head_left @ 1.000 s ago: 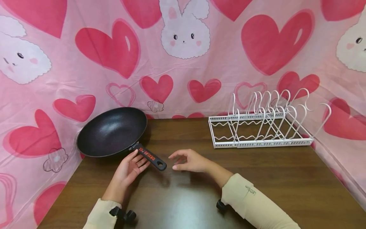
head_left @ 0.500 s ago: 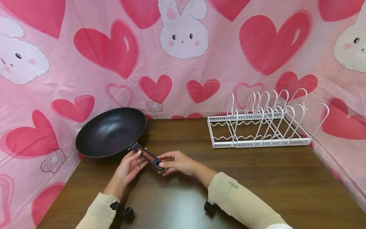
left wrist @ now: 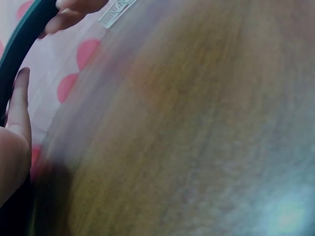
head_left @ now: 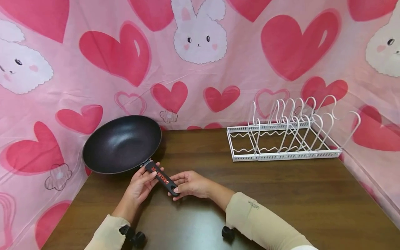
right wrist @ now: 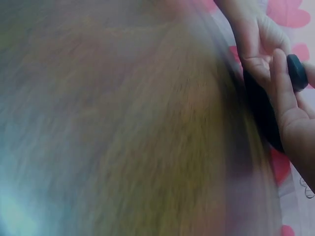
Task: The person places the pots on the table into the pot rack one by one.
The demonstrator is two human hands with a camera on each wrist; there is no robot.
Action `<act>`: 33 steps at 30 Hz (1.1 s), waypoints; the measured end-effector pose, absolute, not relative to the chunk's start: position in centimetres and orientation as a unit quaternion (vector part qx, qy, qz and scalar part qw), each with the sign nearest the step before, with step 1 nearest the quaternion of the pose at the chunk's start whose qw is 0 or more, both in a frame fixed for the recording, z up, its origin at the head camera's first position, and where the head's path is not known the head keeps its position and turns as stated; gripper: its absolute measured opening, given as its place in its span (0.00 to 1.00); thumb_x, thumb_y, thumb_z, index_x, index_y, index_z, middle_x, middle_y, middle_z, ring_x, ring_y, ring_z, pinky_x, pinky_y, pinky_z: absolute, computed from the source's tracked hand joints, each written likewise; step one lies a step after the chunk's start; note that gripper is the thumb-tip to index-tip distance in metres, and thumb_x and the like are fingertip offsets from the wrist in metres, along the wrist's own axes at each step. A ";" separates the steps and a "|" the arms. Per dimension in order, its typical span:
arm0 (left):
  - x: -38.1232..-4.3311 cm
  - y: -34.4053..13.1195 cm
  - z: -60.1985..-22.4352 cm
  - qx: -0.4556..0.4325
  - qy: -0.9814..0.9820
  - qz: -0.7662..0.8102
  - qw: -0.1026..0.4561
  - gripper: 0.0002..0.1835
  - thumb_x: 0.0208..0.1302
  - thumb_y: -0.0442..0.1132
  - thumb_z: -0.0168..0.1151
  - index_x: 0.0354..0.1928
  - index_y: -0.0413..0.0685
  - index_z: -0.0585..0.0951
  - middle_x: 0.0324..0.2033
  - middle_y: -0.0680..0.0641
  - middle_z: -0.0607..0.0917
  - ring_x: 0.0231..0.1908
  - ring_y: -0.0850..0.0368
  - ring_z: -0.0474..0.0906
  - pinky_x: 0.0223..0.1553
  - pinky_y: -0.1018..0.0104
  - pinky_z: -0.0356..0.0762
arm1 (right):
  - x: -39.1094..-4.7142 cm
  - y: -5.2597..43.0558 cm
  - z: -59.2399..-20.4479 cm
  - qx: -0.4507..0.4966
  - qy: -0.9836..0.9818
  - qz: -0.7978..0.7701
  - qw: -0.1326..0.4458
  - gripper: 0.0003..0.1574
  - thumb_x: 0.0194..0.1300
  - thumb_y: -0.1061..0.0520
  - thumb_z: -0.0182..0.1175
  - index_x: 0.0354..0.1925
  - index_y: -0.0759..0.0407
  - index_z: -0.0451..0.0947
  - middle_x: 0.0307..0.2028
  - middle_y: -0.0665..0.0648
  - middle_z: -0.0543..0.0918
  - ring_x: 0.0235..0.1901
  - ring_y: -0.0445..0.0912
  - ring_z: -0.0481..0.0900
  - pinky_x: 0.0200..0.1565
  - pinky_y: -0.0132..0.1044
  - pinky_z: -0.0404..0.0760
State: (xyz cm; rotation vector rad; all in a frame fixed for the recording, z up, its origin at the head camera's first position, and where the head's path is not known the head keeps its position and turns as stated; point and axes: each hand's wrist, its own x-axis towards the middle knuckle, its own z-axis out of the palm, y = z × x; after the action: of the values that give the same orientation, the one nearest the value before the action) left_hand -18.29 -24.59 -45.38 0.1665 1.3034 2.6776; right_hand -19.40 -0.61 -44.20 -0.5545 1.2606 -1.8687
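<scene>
A black frying pan with deep, sloping sides is at the left of the table in the head view, its inside facing up and toward me. Its black handle with red lettering points toward the front right. My left hand holds the handle near the pan, thumb on top and fingers beneath. At the handle's far end my right hand pinches the tip around the hanging hole. The left wrist view shows the handle between the hands; in the right wrist view the handle's end shows between my fingers.
A white wire rack with several upright curved dividers stands at the back right of the brown wooden table. A pink cloth printed with hearts and rabbits hangs behind and along both sides.
My right hand has moved left and taken hold of the handle's end. My left hand has closed its thumb over the handle. The handle's end has dipped slightly toward me.
</scene>
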 end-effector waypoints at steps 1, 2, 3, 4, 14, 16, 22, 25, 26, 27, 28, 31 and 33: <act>-18.2 -24.6 -45.4 0.062 0.437 0.894 0.079 0.25 0.67 0.16 0.45 0.57 0.49 0.71 0.49 0.48 0.84 0.50 0.51 0.82 0.50 0.61 0.79 | -19.4 -0.7 -44.2 -0.218 0.491 -0.738 0.408 0.30 0.63 0.77 0.52 0.64 0.76 0.65 0.51 0.71 0.78 0.43 0.54 0.84 0.48 0.53 0.81; -18.1 -24.6 -45.5 0.068 0.436 0.894 0.081 0.25 0.67 0.16 0.45 0.58 0.50 0.71 0.50 0.48 0.84 0.51 0.51 0.82 0.50 0.61 0.79 | -19.4 -0.8 -44.2 -0.218 0.484 -0.737 0.419 0.31 0.64 0.77 0.51 0.65 0.75 0.63 0.55 0.73 0.76 0.45 0.55 0.84 0.49 0.53 0.80; -18.0 -24.7 -45.6 0.072 0.437 0.893 0.082 0.26 0.67 0.17 0.45 0.59 0.50 0.71 0.50 0.48 0.84 0.51 0.51 0.82 0.50 0.61 0.79 | -19.5 -0.9 -44.3 -0.218 0.476 -0.735 0.431 0.32 0.64 0.77 0.50 0.66 0.75 0.62 0.58 0.75 0.73 0.46 0.55 0.83 0.49 0.53 0.80; -18.0 -24.7 -45.6 0.076 0.437 0.892 0.084 0.26 0.67 0.16 0.45 0.59 0.51 0.70 0.51 0.48 0.84 0.51 0.51 0.82 0.50 0.62 0.79 | -19.5 -1.0 -44.4 -0.218 0.470 -0.733 0.442 0.32 0.65 0.78 0.49 0.67 0.74 0.61 0.60 0.76 0.71 0.47 0.55 0.83 0.50 0.53 0.80; -17.1 -25.4 -46.4 0.116 0.443 0.885 0.083 0.31 0.66 0.15 0.42 0.61 0.55 0.73 0.52 0.48 0.83 0.53 0.52 0.81 0.49 0.62 0.80 | -18.6 -2.1 -46.3 -0.232 0.441 -0.729 0.469 0.38 0.64 0.78 0.48 0.72 0.69 0.56 0.65 0.74 0.66 0.46 0.50 0.82 0.52 0.50 0.79; -16.9 -25.5 -46.5 0.132 0.444 0.882 0.083 0.32 0.65 0.14 0.42 0.63 0.54 0.72 0.52 0.48 0.82 0.53 0.51 0.80 0.49 0.61 0.80 | -18.3 -2.1 -46.5 -0.233 0.440 -0.732 0.466 0.38 0.64 0.78 0.48 0.72 0.68 0.56 0.65 0.74 0.66 0.46 0.50 0.82 0.52 0.50 0.79; -16.5 -25.3 -45.9 0.165 0.460 0.870 0.071 0.36 0.63 0.12 0.42 0.67 0.52 0.68 0.55 0.47 0.81 0.55 0.49 0.79 0.49 0.60 0.80 | -17.4 -1.9 -46.3 -0.238 0.444 -0.738 0.449 0.39 0.63 0.77 0.49 0.72 0.68 0.56 0.65 0.75 0.66 0.46 0.51 0.82 0.50 0.50 0.80; -16.3 -25.2 -45.3 0.175 0.474 0.861 0.059 0.36 0.62 0.12 0.43 0.68 0.51 0.66 0.55 0.47 0.81 0.54 0.49 0.80 0.49 0.59 0.80 | -17.1 -1.8 -46.0 -0.242 0.452 -0.737 0.440 0.40 0.62 0.78 0.50 0.72 0.67 0.57 0.63 0.75 0.67 0.47 0.54 0.82 0.49 0.50 0.81; -16.2 -25.2 -45.1 0.177 0.480 0.857 0.055 0.37 0.62 0.12 0.43 0.69 0.51 0.65 0.54 0.47 0.81 0.54 0.49 0.80 0.48 0.59 0.80 | -17.0 -1.8 -45.8 -0.244 0.457 -0.735 0.437 0.40 0.62 0.78 0.51 0.71 0.67 0.57 0.62 0.74 0.68 0.47 0.55 0.82 0.49 0.50 0.81; -16.1 -25.2 -44.9 0.178 0.486 0.854 0.051 0.37 0.62 0.12 0.43 0.69 0.51 0.64 0.54 0.47 0.81 0.53 0.49 0.80 0.48 0.59 0.81 | -16.9 -1.8 -45.7 -0.245 0.463 -0.734 0.433 0.41 0.61 0.78 0.52 0.71 0.67 0.58 0.61 0.73 0.70 0.47 0.56 0.82 0.48 0.50 0.81; -15.9 -25.1 -44.6 0.177 0.492 0.851 0.049 0.37 0.62 0.12 0.44 0.70 0.51 0.64 0.54 0.47 0.81 0.53 0.50 0.80 0.48 0.59 0.81 | -16.8 -1.8 -45.6 -0.246 0.468 -0.732 0.429 0.41 0.61 0.78 0.52 0.71 0.67 0.58 0.60 0.71 0.72 0.47 0.57 0.82 0.47 0.50 0.82; -15.7 -24.8 -43.8 0.179 0.515 0.838 0.042 0.38 0.62 0.13 0.46 0.71 0.51 0.62 0.54 0.48 0.80 0.52 0.50 0.81 0.47 0.59 0.81 | -16.7 -1.6 -45.1 -0.251 0.481 -0.730 0.416 0.40 0.60 0.78 0.54 0.70 0.68 0.60 0.57 0.65 0.76 0.46 0.57 0.83 0.46 0.50 0.82; -15.6 -24.6 -43.1 0.184 0.528 0.828 0.040 0.39 0.62 0.13 0.47 0.72 0.50 0.60 0.54 0.48 0.80 0.52 0.51 0.81 0.48 0.60 0.81 | -16.7 -1.4 -44.7 -0.256 0.482 -0.730 0.412 0.39 0.61 0.78 0.55 0.69 0.68 0.61 0.55 0.63 0.78 0.45 0.55 0.84 0.45 0.50 0.82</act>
State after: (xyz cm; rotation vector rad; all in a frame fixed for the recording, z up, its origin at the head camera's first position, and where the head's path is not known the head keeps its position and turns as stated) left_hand -15.59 -24.58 -43.13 0.5631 1.6172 2.5385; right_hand -16.65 -1.44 -44.72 -0.6436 1.2138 -1.8360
